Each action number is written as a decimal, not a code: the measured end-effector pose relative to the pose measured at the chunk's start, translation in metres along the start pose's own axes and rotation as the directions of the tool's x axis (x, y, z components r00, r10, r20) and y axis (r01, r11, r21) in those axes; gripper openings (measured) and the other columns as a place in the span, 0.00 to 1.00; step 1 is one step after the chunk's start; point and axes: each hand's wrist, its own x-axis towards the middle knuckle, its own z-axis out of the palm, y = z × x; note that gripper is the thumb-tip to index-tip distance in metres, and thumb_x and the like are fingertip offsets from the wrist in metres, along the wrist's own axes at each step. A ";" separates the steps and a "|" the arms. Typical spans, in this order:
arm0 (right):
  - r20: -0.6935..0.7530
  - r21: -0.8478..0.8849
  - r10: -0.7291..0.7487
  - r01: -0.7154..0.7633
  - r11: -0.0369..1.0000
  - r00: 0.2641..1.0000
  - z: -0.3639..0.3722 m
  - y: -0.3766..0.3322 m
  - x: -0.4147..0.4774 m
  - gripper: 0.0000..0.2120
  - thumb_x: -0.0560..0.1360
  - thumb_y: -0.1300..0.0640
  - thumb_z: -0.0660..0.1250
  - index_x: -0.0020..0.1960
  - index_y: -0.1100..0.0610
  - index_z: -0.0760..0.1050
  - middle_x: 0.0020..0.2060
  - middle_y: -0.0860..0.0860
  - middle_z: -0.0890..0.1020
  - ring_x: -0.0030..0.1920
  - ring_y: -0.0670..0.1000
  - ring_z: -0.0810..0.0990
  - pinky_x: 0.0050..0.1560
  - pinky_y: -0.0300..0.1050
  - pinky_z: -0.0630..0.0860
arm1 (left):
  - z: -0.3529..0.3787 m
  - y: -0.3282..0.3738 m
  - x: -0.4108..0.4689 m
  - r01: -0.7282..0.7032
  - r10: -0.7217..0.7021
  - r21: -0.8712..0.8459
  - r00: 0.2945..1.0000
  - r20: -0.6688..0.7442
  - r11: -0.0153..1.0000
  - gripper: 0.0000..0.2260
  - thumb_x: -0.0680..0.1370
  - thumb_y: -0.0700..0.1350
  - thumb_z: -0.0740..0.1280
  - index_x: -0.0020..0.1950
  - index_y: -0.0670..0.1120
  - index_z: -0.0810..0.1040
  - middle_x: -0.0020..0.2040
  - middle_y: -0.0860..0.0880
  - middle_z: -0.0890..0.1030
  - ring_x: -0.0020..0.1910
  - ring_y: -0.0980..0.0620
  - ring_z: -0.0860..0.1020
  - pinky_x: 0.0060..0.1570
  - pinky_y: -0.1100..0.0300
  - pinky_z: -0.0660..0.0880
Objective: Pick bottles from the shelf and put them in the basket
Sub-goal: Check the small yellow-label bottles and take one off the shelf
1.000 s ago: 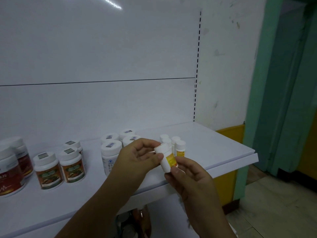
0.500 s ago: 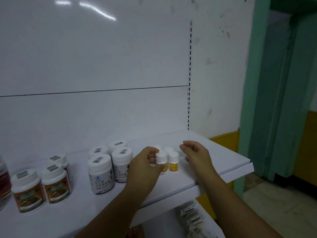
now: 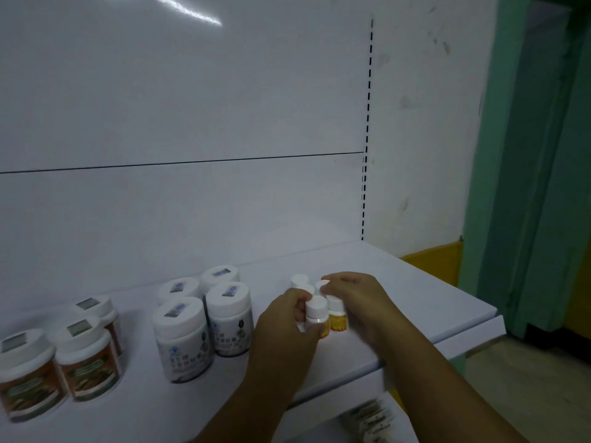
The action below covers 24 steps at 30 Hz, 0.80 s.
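Several small white bottles with yellow labels stand in a cluster on the white shelf point(image 3: 425, 302). My left hand point(image 3: 283, 337) is wrapped around the front-left small bottle point(image 3: 317, 314), thumb and fingers on its sides. Reaching in from the right, my right hand point(image 3: 359, 302) curls its fingers over the cap of the neighbouring small bottle point(image 3: 338, 322). Two more small caps point(image 3: 300, 279) show just behind the hands. No basket is in view.
Larger white jars point(image 3: 182, 335) stand left of the hands, and brown-labelled jars point(image 3: 86, 356) sit further left. The shelf's front edge runs under my forearms. Packets point(image 3: 371, 420) lie on a lower level. A green door frame point(image 3: 511, 155) rises at right.
A second ago both hands held one small bottle in front of the shelf. That bottle now stands on the shelf, and both hands have closed in on the small bottles.
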 end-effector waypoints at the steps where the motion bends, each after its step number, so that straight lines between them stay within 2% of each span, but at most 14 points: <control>1: -0.008 0.001 -0.012 0.012 1.000 1.000 0.000 0.000 -0.001 0.04 0.71 0.62 0.70 0.42 0.54 0.82 0.43 0.53 0.85 0.45 0.55 0.83 0.50 0.51 0.81 | 0.000 0.000 0.000 -0.004 0.004 0.009 1.000 0.004 1.000 0.15 0.69 0.42 0.73 0.42 0.59 0.69 0.40 0.62 0.75 0.40 0.67 0.74 0.36 0.76 0.69; 4: -0.059 0.017 -0.048 0.049 0.999 0.997 -0.001 0.001 -0.004 0.05 0.72 0.61 0.70 0.40 0.52 0.80 0.41 0.49 0.84 0.43 0.52 0.82 0.43 0.42 0.79 | 0.001 0.002 -0.001 -0.008 0.009 0.039 1.000 -0.018 0.999 0.16 0.69 0.46 0.74 0.52 0.55 0.72 0.47 0.59 0.73 0.43 0.60 0.73 0.37 0.76 0.65; 6: -0.088 0.038 -0.060 0.064 0.997 0.994 -0.002 0.003 -0.004 0.04 0.71 0.60 0.71 0.41 0.51 0.80 0.42 0.49 0.84 0.44 0.52 0.82 0.45 0.43 0.79 | 0.002 0.002 -0.001 -0.024 0.026 0.064 0.999 -0.044 0.998 0.19 0.69 0.48 0.74 0.58 0.52 0.73 0.50 0.58 0.71 0.45 0.59 0.71 0.37 0.77 0.64; 8: -0.127 0.062 -0.058 0.067 0.996 0.990 -0.003 0.005 -0.004 0.03 0.71 0.58 0.72 0.42 0.51 0.81 0.43 0.49 0.84 0.45 0.52 0.83 0.49 0.47 0.80 | 0.001 0.002 -0.002 -0.085 0.091 0.072 0.993 -0.078 0.994 0.21 0.69 0.48 0.74 0.59 0.51 0.73 0.50 0.58 0.71 0.43 0.60 0.70 0.37 0.78 0.65; 12: -0.264 0.129 -0.067 0.105 0.986 0.962 -0.007 0.006 -0.005 0.04 0.72 0.54 0.71 0.46 0.51 0.80 0.46 0.48 0.83 0.48 0.48 0.79 0.50 0.43 0.75 | -0.001 0.004 -0.008 -0.207 0.216 0.084 0.969 -0.117 0.975 0.18 0.69 0.50 0.73 0.57 0.53 0.74 0.45 0.61 0.72 0.42 0.65 0.72 0.40 0.78 0.66; 15: -0.479 0.326 -0.008 0.186 0.927 0.878 -0.016 -0.002 -0.013 0.03 0.74 0.50 0.68 0.44 0.50 0.78 0.48 0.50 0.82 0.51 0.50 0.79 0.47 0.40 0.75 | -0.003 0.007 -0.012 -0.267 0.270 0.044 0.957 -0.107 0.963 0.12 0.70 0.51 0.70 0.52 0.57 0.73 0.40 0.63 0.72 0.44 0.63 0.73 0.39 0.76 0.69; 17: -0.557 0.434 0.045 0.244 0.867 0.829 -0.022 -0.008 -0.030 0.04 0.74 0.49 0.67 0.45 0.49 0.77 0.49 0.51 0.82 0.52 0.50 0.80 0.46 0.39 0.75 | -0.008 0.011 -0.016 -0.257 0.255 -0.024 0.964 -0.076 0.966 0.07 0.72 0.49 0.68 0.46 0.59 0.73 0.36 0.58 0.76 0.44 0.59 0.74 0.37 0.72 0.72; 19: -0.497 0.487 0.051 0.229 0.843 0.866 -0.021 -0.016 -0.052 0.06 0.75 0.50 0.66 0.48 0.51 0.78 0.50 0.51 0.82 0.51 0.51 0.81 0.46 0.42 0.77 | -0.015 0.016 -0.019 -0.166 0.158 -0.145 0.985 -0.069 0.975 0.08 0.73 0.47 0.69 0.41 0.60 0.74 0.34 0.52 0.79 0.41 0.57 0.77 0.38 0.67 0.76; 20: -0.446 0.478 0.029 0.210 0.853 0.895 -0.017 -0.019 -0.065 0.07 0.75 0.50 0.66 0.49 0.51 0.78 0.49 0.51 0.82 0.51 0.51 0.81 0.46 0.44 0.77 | -0.020 0.020 -0.023 -0.048 0.039 -0.282 0.999 -0.039 0.958 0.07 0.74 0.45 0.69 0.41 0.58 0.76 0.35 0.50 0.80 0.38 0.56 0.79 0.39 0.64 0.78; 21: -0.388 0.455 -0.020 0.210 0.865 0.922 -0.012 -0.023 -0.078 0.06 0.75 0.52 0.65 0.49 0.52 0.78 0.49 0.51 0.83 0.51 0.52 0.81 0.46 0.44 0.77 | -0.024 0.025 -0.027 0.101 -0.091 -0.474 0.995 0.044 0.875 0.06 0.74 0.42 0.68 0.43 0.54 0.77 0.37 0.49 0.81 0.36 0.54 0.81 0.39 0.62 0.80; 22: -0.323 0.424 -0.082 0.221 0.878 0.943 -0.006 -0.026 -0.090 0.06 0.75 0.53 0.65 0.49 0.52 0.79 0.48 0.51 0.83 0.50 0.52 0.82 0.46 0.44 0.78 | -0.028 0.028 -0.031 0.256 -0.185 -0.650 0.967 0.177 0.716 0.04 0.74 0.40 0.67 0.46 0.49 0.78 0.40 0.47 0.82 0.37 0.53 0.82 0.39 0.59 0.81; 23: -0.262 0.382 -0.138 0.234 0.894 0.955 0.001 -0.029 -0.101 0.06 0.74 0.55 0.64 0.48 0.52 0.79 0.48 0.51 0.84 0.50 0.52 0.82 0.46 0.43 0.78 | -0.032 0.031 -0.036 0.382 -0.227 -0.754 0.924 0.307 0.534 0.04 0.74 0.40 0.66 0.48 0.44 0.77 0.41 0.44 0.83 0.39 0.49 0.83 0.39 0.56 0.82; 24: -0.217 0.331 -0.175 0.241 0.912 0.960 0.009 -0.032 -0.110 0.06 0.74 0.55 0.64 0.47 0.51 0.80 0.47 0.49 0.84 0.49 0.51 0.82 0.45 0.41 0.78 | -0.036 0.031 -0.041 0.455 -0.231 -0.797 0.890 0.393 0.397 0.06 0.73 0.40 0.65 0.48 0.42 0.76 0.40 0.42 0.84 0.39 0.45 0.83 0.38 0.54 0.82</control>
